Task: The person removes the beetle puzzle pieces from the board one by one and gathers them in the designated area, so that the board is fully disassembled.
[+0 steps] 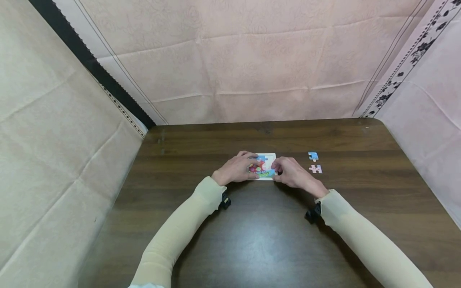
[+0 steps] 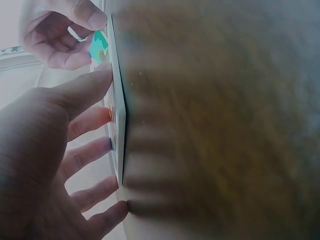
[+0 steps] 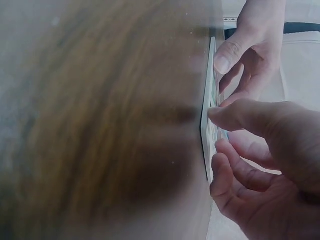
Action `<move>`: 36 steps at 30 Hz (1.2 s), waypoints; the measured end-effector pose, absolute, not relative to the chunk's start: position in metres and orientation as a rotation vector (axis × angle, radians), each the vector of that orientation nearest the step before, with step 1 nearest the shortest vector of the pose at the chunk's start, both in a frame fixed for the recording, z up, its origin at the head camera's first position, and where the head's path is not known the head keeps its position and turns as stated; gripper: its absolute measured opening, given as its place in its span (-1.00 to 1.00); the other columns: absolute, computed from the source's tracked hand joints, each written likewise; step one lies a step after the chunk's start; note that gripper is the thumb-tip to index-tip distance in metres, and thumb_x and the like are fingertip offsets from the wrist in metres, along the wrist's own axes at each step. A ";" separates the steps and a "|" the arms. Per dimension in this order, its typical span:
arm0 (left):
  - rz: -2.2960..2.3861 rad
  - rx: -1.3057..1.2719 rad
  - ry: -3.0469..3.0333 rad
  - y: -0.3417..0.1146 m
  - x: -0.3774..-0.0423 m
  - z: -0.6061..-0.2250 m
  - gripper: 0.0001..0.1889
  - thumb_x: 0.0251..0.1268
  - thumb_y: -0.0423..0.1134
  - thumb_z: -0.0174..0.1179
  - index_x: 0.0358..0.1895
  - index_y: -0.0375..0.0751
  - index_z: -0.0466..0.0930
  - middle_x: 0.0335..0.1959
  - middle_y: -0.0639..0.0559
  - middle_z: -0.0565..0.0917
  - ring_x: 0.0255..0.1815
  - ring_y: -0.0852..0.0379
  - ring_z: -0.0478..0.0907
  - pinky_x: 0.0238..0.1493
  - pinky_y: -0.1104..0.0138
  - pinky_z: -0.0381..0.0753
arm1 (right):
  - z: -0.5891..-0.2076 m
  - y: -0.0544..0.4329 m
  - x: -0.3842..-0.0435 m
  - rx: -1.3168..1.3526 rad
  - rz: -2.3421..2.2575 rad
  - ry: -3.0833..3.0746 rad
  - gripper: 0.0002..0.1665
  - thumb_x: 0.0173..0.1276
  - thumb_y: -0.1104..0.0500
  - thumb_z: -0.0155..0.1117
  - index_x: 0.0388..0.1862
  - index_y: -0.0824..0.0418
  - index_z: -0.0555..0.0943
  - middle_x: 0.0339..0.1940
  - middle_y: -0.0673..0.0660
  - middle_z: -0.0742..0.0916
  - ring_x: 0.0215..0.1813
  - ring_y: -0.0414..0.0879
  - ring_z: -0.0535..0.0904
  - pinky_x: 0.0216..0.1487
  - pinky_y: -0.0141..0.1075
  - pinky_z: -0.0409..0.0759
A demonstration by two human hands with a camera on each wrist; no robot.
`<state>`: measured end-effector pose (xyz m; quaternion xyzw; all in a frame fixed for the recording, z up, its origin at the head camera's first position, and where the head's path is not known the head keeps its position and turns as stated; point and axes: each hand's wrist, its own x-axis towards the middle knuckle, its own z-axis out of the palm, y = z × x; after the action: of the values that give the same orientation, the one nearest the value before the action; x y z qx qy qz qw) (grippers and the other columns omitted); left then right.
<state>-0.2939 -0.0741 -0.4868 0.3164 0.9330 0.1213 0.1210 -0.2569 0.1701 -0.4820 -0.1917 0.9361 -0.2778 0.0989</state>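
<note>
A small jigsaw puzzle board (image 1: 267, 179) with a white rim lies flat on the table, its picture in blue, red and green. My left hand (image 1: 237, 167) rests on the board's left side, fingers spread and nearly straight, with the thumb near its front edge. At the right side, my right hand (image 1: 293, 174) pinches a green puzzle piece (image 2: 98, 47), which stands tilted against the board in the left wrist view. Fingers partly cover that piece and the board's right edge. The upper right of the board shows bare white.
Right of my right hand lie two loose pieces on the wooden table (image 1: 252, 224): a blue puzzle piece (image 1: 312, 156) and, nearer me, a pale pink puzzle piece (image 1: 315, 169). Pale patterned cloth (image 1: 252, 72) hangs behind the table and at both sides.
</note>
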 end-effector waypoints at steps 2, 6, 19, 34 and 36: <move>0.361 0.928 2.721 -0.074 -0.294 -0.486 -0.40 0.51 0.17 0.37 0.53 0.16 0.59 0.72 0.02 0.38 0.73 -0.11 0.23 0.70 -0.08 0.38 | -0.482 0.170 -0.257 -0.569 -0.817 2.777 -0.64 0.40 0.25 0.58 0.10 0.34 0.73 -0.04 0.28 0.79 -0.11 0.03 0.65 0.09 -0.04 0.73; 0.371 0.932 2.716 -0.074 -0.293 -0.487 -0.39 0.51 0.18 0.37 0.54 0.16 0.58 0.72 0.03 0.38 0.73 -0.11 0.22 0.69 -0.09 0.39 | -0.483 0.172 -0.256 -0.574 -0.820 2.789 -0.63 0.38 0.24 0.58 0.10 0.35 0.73 -0.04 0.28 0.80 -0.13 0.02 0.64 0.07 -0.06 0.74; 0.385 0.936 2.708 -0.076 -0.292 -0.487 -0.38 0.52 0.17 0.36 0.56 0.16 0.56 0.73 0.03 0.36 0.74 -0.13 0.21 0.70 -0.12 0.36 | -0.486 0.189 -0.246 -0.563 -0.969 2.820 -0.64 0.33 0.29 0.60 0.07 0.35 0.75 -0.08 0.25 0.78 -0.09 0.03 0.63 0.08 -0.05 0.73; 0.392 0.932 2.716 -0.075 -0.291 -0.486 -0.39 0.52 0.15 0.38 0.55 0.15 0.58 0.73 0.03 0.37 0.73 -0.13 0.21 0.68 -0.12 0.39 | -0.482 0.222 -0.232 -0.487 -0.978 2.872 -0.62 0.33 0.29 0.58 0.11 0.34 0.75 -0.04 0.27 0.80 -0.05 0.07 0.65 0.06 -0.04 0.71; 0.392 0.935 2.716 -0.075 -0.290 -0.486 -0.40 0.52 0.15 0.38 0.54 0.15 0.58 0.73 0.03 0.37 0.73 -0.13 0.21 0.67 -0.11 0.39 | -0.482 0.227 -0.230 -0.481 -0.981 2.879 -0.63 0.32 0.31 0.58 0.09 0.34 0.75 -0.04 0.27 0.81 -0.05 0.08 0.66 0.06 -0.03 0.71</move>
<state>-0.2904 -0.0753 -0.4857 0.3200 0.9300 0.1343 0.1209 -0.2298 0.2269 -0.4817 -0.1561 0.9345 -0.3183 0.0310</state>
